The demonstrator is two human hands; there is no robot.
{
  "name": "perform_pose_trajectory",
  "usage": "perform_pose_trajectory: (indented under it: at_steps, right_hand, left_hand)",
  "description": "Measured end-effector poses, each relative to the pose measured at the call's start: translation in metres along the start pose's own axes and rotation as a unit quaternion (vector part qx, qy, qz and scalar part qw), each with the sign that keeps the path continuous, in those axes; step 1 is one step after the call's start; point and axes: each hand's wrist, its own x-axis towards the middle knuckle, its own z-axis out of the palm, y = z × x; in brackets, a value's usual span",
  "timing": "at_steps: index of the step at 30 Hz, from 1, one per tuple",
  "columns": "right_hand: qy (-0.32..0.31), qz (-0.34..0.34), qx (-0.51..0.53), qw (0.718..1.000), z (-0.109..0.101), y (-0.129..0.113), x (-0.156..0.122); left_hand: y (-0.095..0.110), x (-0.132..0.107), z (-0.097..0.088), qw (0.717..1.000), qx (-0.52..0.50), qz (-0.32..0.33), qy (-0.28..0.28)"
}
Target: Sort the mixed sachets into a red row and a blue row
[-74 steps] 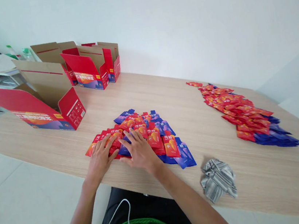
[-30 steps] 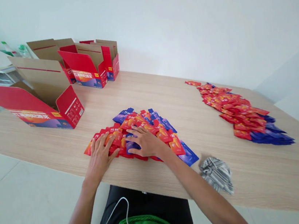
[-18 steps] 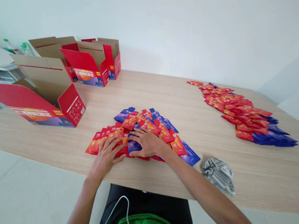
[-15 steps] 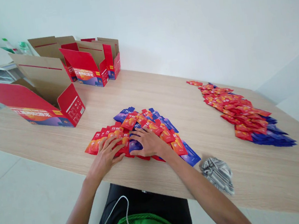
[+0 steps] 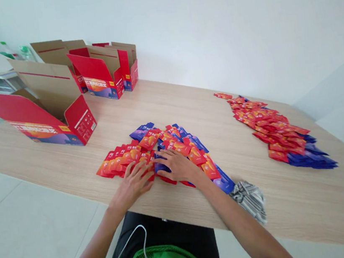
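Note:
A heap of small red and blue pouches (image 5: 149, 139) lies on the table in front of me. My left hand (image 5: 137, 178) rests on the red pouches at the near side, its fingers stretched out. Just to the right, my right hand (image 5: 176, 164) lies over the middle of the heap with fingers spread, partly covering a blue pouch (image 5: 162, 167). Left of my hands, several red pouches (image 5: 117, 159) overlap in a row. At the right end a blue pouch (image 5: 225, 181) touches a crumpled striped cloth (image 5: 249, 199).
An open red carton (image 5: 48, 128) stands at the left, with several more open cartons (image 5: 102, 83) behind it by the wall. A second spread pile of red and blue pouches (image 5: 273, 126) lies to the right. The table's near edge (image 5: 172, 224) runs before my lap.
My left hand has slid right, nearer to my right hand. My right hand and the right part of the heap have shifted slightly right, so the blue pouch now reaches the cloth.

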Motion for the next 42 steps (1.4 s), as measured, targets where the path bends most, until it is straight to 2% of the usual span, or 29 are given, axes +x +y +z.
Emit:
perform_pose_trajectory:
  at_steps: [5, 12, 19, 27, 35, 42]
  right_hand:
    - [0.014, 0.016, 0.011, 1.0, 0.0, 0.003, -0.008]
    - [0.027, 0.041, 0.018, 0.999, -0.006, 0.006, -0.028]
    - [0.012, 0.064, 0.017, 0.998, -0.017, 0.012, -0.049]
    - [0.035, 0.057, 0.033, 0.997, -0.014, 0.015, -0.061]
    - [0.065, 0.074, 0.032, 0.995, -0.017, 0.032, -0.073]
    - [0.08, 0.072, 0.038, 0.993, -0.014, 0.043, -0.078]
  left_hand:
    - [0.035, 0.009, 0.006, 1.0, 0.011, -0.007, 0.026]
    - [0.057, 0.013, 0.015, 0.999, 0.009, -0.029, 0.037]
    - [0.063, 0.02, 0.022, 0.998, -0.059, 0.007, -0.001]
    - [0.069, 0.026, 0.031, 0.994, -0.095, -0.012, -0.055]
    - [0.081, 0.042, 0.029, 0.996, -0.063, 0.004, -0.065]
    - [0.082, 0.058, 0.031, 0.991, -0.082, 0.039, -0.098]
